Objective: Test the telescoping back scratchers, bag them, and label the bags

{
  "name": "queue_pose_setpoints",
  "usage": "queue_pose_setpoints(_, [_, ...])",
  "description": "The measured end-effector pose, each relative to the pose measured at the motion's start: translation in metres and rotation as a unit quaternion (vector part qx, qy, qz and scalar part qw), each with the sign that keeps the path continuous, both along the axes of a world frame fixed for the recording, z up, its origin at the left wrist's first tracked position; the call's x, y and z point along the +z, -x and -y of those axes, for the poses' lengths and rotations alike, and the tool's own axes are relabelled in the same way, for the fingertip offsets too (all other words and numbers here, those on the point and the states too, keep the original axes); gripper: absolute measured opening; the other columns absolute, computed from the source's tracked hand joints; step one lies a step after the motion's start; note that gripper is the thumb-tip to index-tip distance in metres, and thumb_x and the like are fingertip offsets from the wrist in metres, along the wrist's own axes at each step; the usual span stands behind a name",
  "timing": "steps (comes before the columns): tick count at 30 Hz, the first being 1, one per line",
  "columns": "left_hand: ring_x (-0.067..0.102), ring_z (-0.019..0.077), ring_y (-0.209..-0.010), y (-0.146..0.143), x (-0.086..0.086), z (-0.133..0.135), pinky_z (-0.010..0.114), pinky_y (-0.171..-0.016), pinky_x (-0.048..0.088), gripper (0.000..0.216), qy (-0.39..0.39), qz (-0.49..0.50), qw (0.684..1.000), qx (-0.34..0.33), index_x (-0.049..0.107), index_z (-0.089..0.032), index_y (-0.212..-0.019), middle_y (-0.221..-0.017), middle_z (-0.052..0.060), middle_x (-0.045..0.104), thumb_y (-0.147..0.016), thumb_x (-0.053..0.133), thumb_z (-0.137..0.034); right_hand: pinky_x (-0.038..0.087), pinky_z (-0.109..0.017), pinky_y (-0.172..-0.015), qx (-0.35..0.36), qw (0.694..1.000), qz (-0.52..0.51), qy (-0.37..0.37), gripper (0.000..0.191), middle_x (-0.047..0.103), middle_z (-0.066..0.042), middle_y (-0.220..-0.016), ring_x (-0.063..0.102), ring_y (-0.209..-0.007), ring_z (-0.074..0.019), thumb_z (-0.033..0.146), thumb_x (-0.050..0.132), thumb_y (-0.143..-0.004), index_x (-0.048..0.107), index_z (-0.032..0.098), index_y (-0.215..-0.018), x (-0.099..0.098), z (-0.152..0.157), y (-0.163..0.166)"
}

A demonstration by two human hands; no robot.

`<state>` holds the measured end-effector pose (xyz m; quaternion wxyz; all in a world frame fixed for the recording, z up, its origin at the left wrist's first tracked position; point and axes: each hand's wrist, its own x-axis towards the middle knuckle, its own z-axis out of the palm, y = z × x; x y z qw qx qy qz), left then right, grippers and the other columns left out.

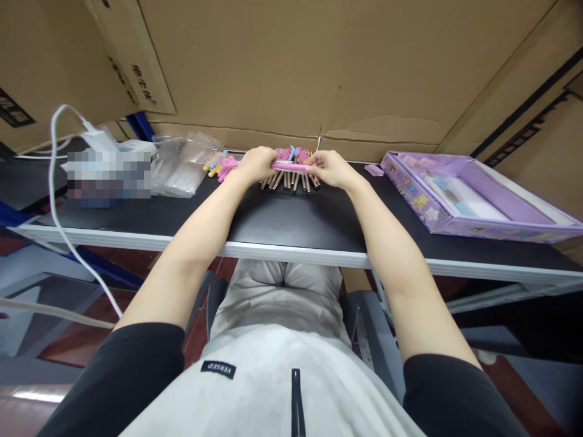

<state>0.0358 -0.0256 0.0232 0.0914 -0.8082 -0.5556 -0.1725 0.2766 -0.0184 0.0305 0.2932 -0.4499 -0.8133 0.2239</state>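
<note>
A slim pink pen (294, 166) lies level between my two hands, above the black tabletop. My left hand (257, 164) is closed around it, with the fingers partly hidden. At the other end, my right hand (336, 170) pinches the pen between thumb and fingertips. Just beneath and behind it, a row of pens (286, 181) with bronze-coloured barrels points towards me, and their pink, purple and blue tops show at the back. Beside my left wrist is a small heap of pink and yellow pieces (222, 167), partly covered by the arm.
Clear plastic bags (184, 167) lie at the left, near a white cable (53, 176) and a blurred-out item. On the right stands a purple open box (455, 221), with a small pink packet (374, 170) beside it. Cardboard (282, 73) walls the table's back.
</note>
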Motion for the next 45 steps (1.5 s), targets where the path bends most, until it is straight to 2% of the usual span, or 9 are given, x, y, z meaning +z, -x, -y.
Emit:
queue_pose_setpoints(7, [0.072, 0.0338, -0.104, -0.006, -0.002, 0.001, 0.037, -0.087, 0.052, 0.022, -0.018, -0.017, 1.0, -0.019, 0.079, -0.018, -0.101, -0.102, 0.016, 0.079, -0.087, 0.062, -0.024, 0.052, -0.031, -0.07, -0.001, 1.0, 0.001, -0.019, 0.037, 0.066, -0.002, -0.071, 0.062, -0.07, -0.0172, 0.045, 0.095, -0.079, 0.074, 0.015, -0.086, 0.0, -0.002, 0.003])
queue_pose_setpoints(16, [0.074, 0.0355, -0.109, -0.014, -0.001, 0.006, 0.038, -0.089, 0.053, 0.027, -0.015, -0.034, 0.999, -0.028, 0.08, -0.018, -0.105, -0.108, 0.017, 0.08, -0.088, 0.06, -0.021, 0.045, -0.028, -0.063, 0.022, 1.0, 0.006, -0.014, 0.051, 0.06, 0.0, -0.064, 0.053, -0.062, -0.0134, 0.063, 0.093, -0.076, 0.076, 0.016, -0.085, -0.001, 0.001, 0.005])
queue_pose_setpoints(21, [0.074, 0.0357, -0.11, -0.015, -0.002, 0.006, 0.038, -0.09, 0.054, 0.025, -0.018, -0.021, 0.999, -0.032, 0.08, -0.018, -0.103, -0.106, 0.016, 0.08, -0.086, 0.062, -0.02, 0.046, -0.028, -0.062, 0.026, 1.0, 0.0, -0.017, 0.058, 0.06, 0.0, -0.062, 0.054, -0.061, -0.0133, 0.07, 0.092, -0.073, 0.075, 0.016, -0.081, 0.001, 0.004, 0.006])
queue_pose_setpoints(35, [0.074, 0.0348, -0.111, -0.018, -0.002, 0.008, 0.037, -0.088, 0.053, 0.027, -0.012, -0.051, 0.998, -0.043, 0.082, -0.019, -0.103, -0.104, 0.015, 0.081, -0.085, 0.062, -0.016, 0.046, -0.029, -0.067, 0.034, 0.999, 0.037, 0.001, 0.046, 0.064, -0.001, -0.066, 0.059, -0.068, -0.0158, 0.058, 0.092, -0.076, 0.072, 0.016, -0.078, 0.006, 0.008, 0.004])
queue_pose_setpoints(41, [0.076, 0.0358, -0.111, -0.026, 0.001, 0.014, 0.037, -0.089, 0.053, 0.029, -0.011, -0.07, 0.995, -0.074, 0.082, -0.015, -0.108, -0.108, 0.018, 0.081, -0.089, 0.061, -0.014, 0.053, -0.034, -0.078, 0.001, 0.998, 0.016, -0.058, 0.025, 0.069, -0.005, -0.08, 0.063, -0.078, -0.0193, 0.04, 0.08, -0.087, 0.073, 0.016, -0.089, 0.004, -0.004, 0.0])
queue_pose_setpoints(45, [0.077, 0.0357, -0.108, -0.031, -0.002, 0.015, 0.037, -0.088, 0.054, 0.028, -0.018, -0.077, 0.991, -0.109, 0.082, -0.013, -0.107, -0.107, 0.019, 0.081, -0.086, 0.063, -0.01, 0.054, -0.035, -0.082, -0.029, 0.996, -0.017, -0.084, 0.029, 0.07, -0.005, -0.084, 0.063, -0.083, -0.0201, 0.046, 0.075, -0.092, 0.072, 0.017, -0.092, 0.002, -0.011, -0.002])
